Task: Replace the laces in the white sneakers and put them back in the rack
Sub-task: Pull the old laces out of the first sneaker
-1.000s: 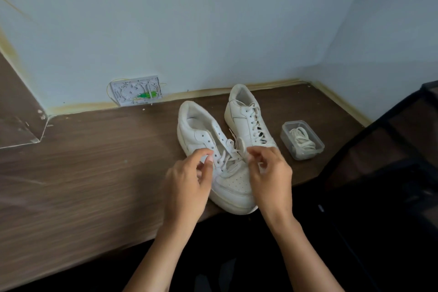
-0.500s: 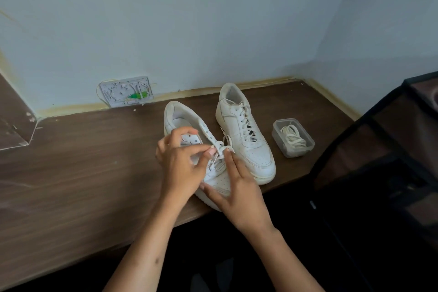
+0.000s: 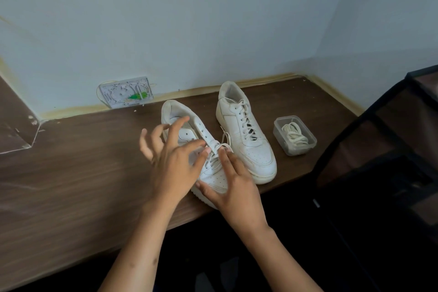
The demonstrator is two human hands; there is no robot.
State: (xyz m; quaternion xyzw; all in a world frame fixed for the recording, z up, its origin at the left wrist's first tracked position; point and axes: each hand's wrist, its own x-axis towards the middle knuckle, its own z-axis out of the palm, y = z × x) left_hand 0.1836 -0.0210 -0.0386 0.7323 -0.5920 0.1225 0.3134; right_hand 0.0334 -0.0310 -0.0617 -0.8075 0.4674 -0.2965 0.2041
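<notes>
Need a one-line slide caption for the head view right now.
Both hands work the lace of the near white sneaker; its laced twin and a tub of laces wait alongside.
</notes>
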